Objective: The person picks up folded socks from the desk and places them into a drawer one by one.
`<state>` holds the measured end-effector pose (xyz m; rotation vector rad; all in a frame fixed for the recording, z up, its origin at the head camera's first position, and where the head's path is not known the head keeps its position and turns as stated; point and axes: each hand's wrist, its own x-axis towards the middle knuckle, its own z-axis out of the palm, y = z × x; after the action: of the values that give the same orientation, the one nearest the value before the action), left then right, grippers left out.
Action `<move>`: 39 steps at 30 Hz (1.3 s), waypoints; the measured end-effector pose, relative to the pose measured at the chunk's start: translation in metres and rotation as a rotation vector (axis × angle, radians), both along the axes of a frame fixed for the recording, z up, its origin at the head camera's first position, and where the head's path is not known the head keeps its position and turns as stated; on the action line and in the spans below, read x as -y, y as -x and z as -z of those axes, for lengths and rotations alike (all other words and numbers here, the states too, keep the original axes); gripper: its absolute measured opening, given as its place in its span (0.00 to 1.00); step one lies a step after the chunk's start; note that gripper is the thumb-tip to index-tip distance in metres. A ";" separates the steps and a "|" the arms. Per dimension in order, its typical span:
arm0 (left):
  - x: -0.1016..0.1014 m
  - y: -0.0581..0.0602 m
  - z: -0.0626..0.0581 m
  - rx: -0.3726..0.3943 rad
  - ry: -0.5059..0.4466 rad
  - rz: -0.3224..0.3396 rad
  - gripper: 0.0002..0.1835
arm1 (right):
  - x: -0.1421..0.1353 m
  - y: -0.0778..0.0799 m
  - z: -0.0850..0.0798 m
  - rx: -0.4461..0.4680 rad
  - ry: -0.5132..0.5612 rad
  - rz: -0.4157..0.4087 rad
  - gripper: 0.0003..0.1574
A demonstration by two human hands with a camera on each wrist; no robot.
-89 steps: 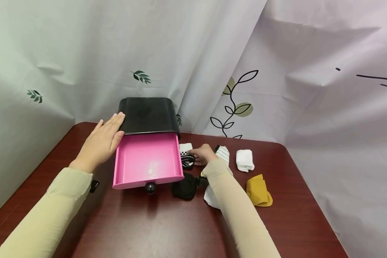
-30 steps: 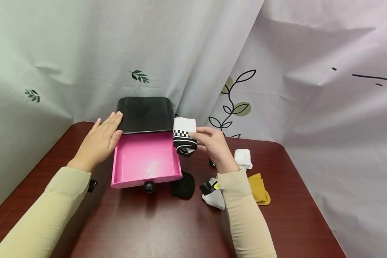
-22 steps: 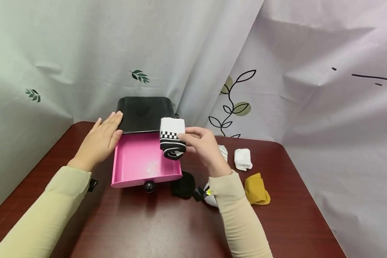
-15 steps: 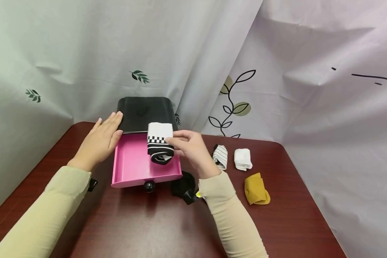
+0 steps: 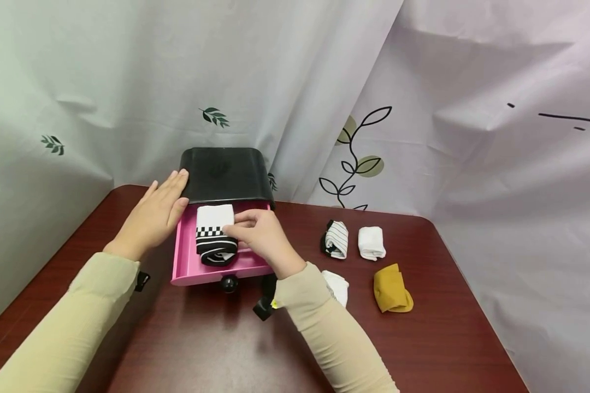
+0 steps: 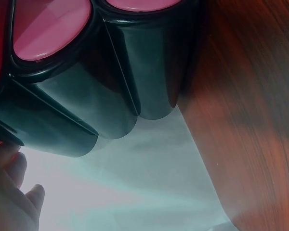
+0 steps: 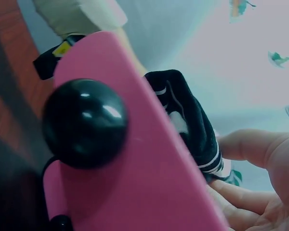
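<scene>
A folded pair of black-and-white socks (image 5: 216, 234) with a checkered band is inside the left part of a pulled-out pink drawer (image 5: 181, 265). My right hand (image 5: 260, 234) pinches the socks by their right edge, thumb on top. In the right wrist view the black knob (image 7: 85, 123) and drawer front (image 7: 144, 178) cover part of the socks (image 7: 180, 106). My left hand (image 5: 149, 215) lies with straight fingers against the left side of the black drawer unit (image 5: 226, 174). The left wrist view shows the unit's stacked sections (image 6: 86, 101) beside that hand.
To the right on the brown table (image 5: 216, 349) lie striped socks (image 5: 336, 239), white socks (image 5: 371, 243) and mustard socks (image 5: 392, 289). Another white pair (image 5: 336, 286) is partly behind my right sleeve. A pale curtain (image 5: 295, 82) hangs behind.
My right hand has picked up the checkered socks from the table right of the drawer, carried them left and lowered them into the drawer. The left hand has stayed on the unit.
</scene>
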<state>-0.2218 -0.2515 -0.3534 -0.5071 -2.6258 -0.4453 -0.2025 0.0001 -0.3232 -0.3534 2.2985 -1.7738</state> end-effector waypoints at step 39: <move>-0.001 -0.001 0.002 0.003 -0.018 -0.002 0.32 | 0.022 -0.010 0.007 -0.223 -0.230 0.003 0.20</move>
<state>-0.2210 -0.2502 -0.3550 -0.4980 -2.6224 -0.4685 -0.1929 -0.0216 -0.3306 -0.5299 2.6233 -1.5160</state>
